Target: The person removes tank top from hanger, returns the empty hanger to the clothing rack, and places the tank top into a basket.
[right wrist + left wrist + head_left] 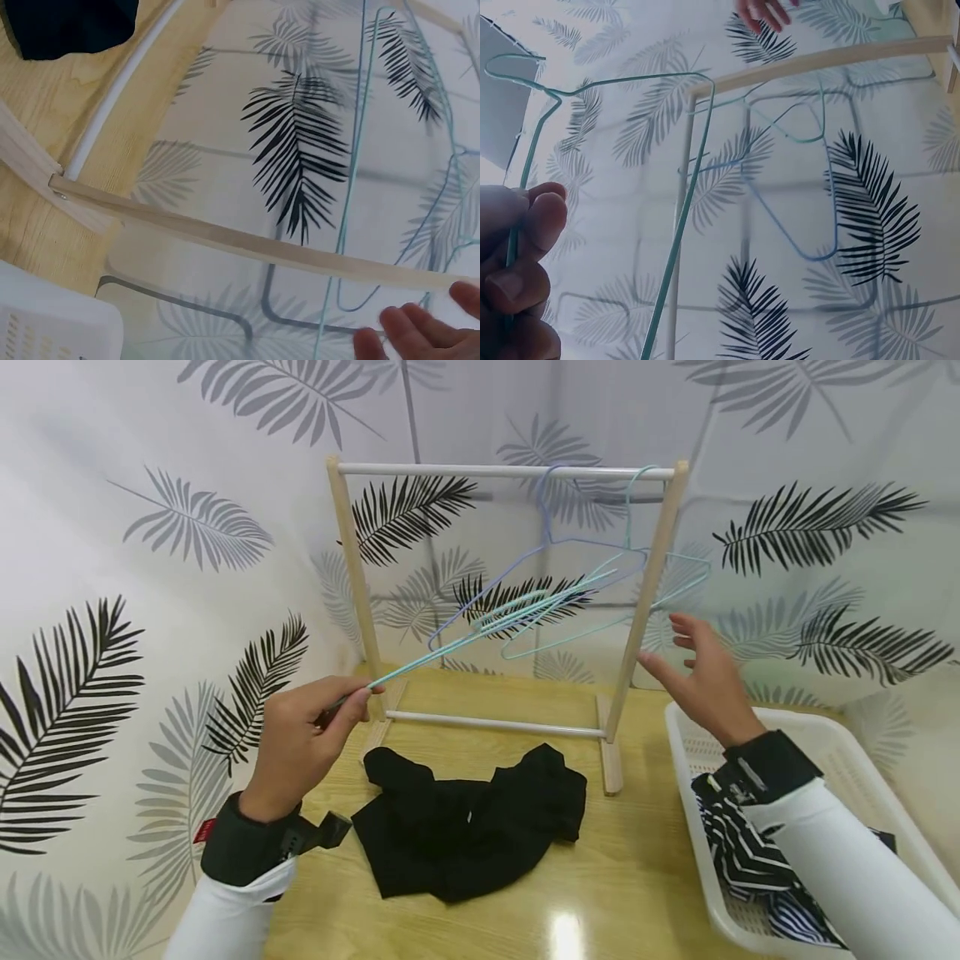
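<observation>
My left hand pinches a thin teal clothes hanger between thumb and fingers, its far end reaching up to the right in front of the rack. The left wrist view shows the hanger's hook and shoulders above those fingers. Beside the right post of the wooden clothes rack, my right hand is raised with relaxed fingers and holds nothing. From the rack's top bar hang a blue-purple hanger and a light green hanger, with no clothes on them.
A black garment lies spread on the wooden table before the rack. At the right, beneath my right forearm, stands a white plastic basket holding striped clothes. Leaf-patterned curtain hangs behind and at the sides.
</observation>
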The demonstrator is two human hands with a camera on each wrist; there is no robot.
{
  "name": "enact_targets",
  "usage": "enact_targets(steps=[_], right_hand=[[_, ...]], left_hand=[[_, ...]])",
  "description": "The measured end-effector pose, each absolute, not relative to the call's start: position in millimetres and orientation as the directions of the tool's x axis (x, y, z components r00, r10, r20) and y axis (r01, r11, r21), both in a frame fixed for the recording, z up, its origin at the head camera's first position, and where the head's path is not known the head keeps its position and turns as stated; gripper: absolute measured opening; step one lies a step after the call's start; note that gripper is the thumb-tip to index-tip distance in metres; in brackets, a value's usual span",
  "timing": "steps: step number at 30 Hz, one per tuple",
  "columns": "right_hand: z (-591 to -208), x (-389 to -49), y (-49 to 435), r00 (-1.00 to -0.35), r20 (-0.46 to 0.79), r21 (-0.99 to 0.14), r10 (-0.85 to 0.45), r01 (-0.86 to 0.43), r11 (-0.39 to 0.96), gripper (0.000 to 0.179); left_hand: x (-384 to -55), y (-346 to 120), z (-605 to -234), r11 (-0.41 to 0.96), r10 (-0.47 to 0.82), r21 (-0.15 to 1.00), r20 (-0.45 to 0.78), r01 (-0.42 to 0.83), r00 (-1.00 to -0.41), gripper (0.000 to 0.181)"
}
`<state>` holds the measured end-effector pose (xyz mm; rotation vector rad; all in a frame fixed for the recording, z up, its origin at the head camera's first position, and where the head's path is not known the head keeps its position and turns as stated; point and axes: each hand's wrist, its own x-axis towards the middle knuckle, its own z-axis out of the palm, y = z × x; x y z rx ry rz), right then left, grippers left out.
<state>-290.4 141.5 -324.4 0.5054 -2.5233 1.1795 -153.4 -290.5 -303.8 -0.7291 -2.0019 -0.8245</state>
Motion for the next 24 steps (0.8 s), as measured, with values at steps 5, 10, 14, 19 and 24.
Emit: enact_targets(steps=[5, 10, 14, 19, 24], right_hand=[[-326, -320, 131, -0.945, 0.243, -0.715, -0.219, -0.327, 0.618, 0.088], [-327, -343, 120, -0.949, 0.218, -0.748, -0.226, -0.311, 0.586, 0.086], [-325, -354, 117, -0.952, 0.235, -0.763, -0.196, -0.305, 0.569, 0.079], [-320, -364, 118, -0.947, 0.284, -0.745, -0.152, -0.318, 0.587, 0.069], [-320, -372, 114, -0.933, 0.345, -0.724, -0.106, -0.336, 0.602, 0.052]], left_hand=[[-151, -303, -296, 0.653, 0.126, 0.285, 0.873, 0.702, -0.472, 0.021], [-148, -313, -287, 0.682, 0.041, 0.298, 0.896, 0.668, -0.442, 0.018], [-148, -316, -283, 0.707, -0.009, 0.322, 0.894, 0.630, -0.448, 0.016], [-154, -323, -281, 0.747, -0.046, 0.343, 0.882, 0.570, -0.470, 0.014], [-166, -331, -277, 0.763, -0.084, 0.371, 0.869, 0.529, -0.488, 0.015]])
